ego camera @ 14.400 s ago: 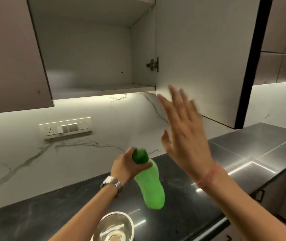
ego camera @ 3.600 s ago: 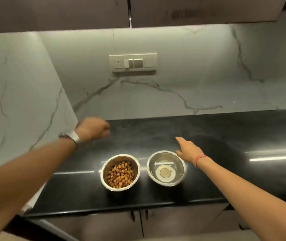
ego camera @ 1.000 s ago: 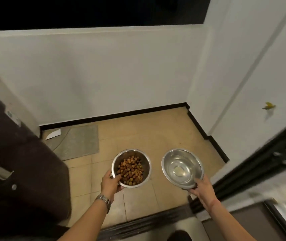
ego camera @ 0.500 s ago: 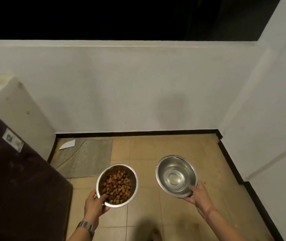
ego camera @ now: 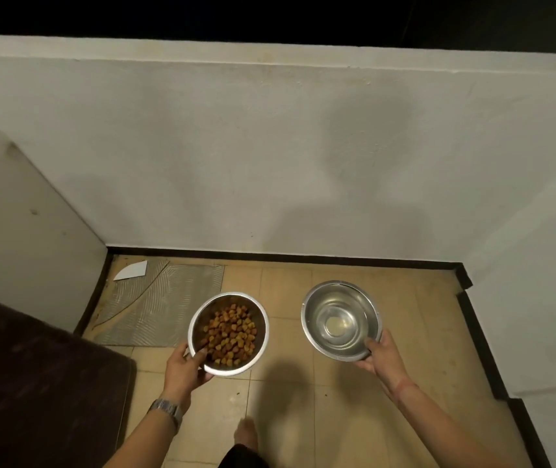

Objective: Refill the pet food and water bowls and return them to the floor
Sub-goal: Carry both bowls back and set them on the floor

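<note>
A: Where are the bowls at this point?

B: Both are up in the air over the tiled floor (ego camera: 303, 413), near the corner of the white wall (ego camera: 270, 157). The left hand (ego camera: 182, 368) grips the food bowl (ego camera: 228, 333) at its near rim, thumb hooked over the edge and into the bowl, fingers underneath. The right hand (ego camera: 379, 358) holds the water bowl (ego camera: 341, 319) the same way, thumb on the inside of the near rim.

A: So neither hand is free?

B: No, each one is clamped on a bowl. Filling looks done: brown kibble (ego camera: 231, 332) heaps in one, and there is a clear shine of water in the other.

A: How will they handle going down?

B: Both are thin, stiff steel, smooth and probably a bit slippery. The food bowl is likely light, and the kibble will slide if it tips. The water bowl is the touchy one, since held from one side it wants to tilt away and slosh. A level rim and a slow descent should suit it best.

A: Is there anything on the floor to avoid?

B: There is a grey mat (ego camera: 162, 305) to the left with a white scrap (ego camera: 131, 270) at its far corner, and a dark cabinet (ego camera: 33, 383) at the left edge. The person's foot (ego camera: 246, 434) shows just below the bowls.
</note>
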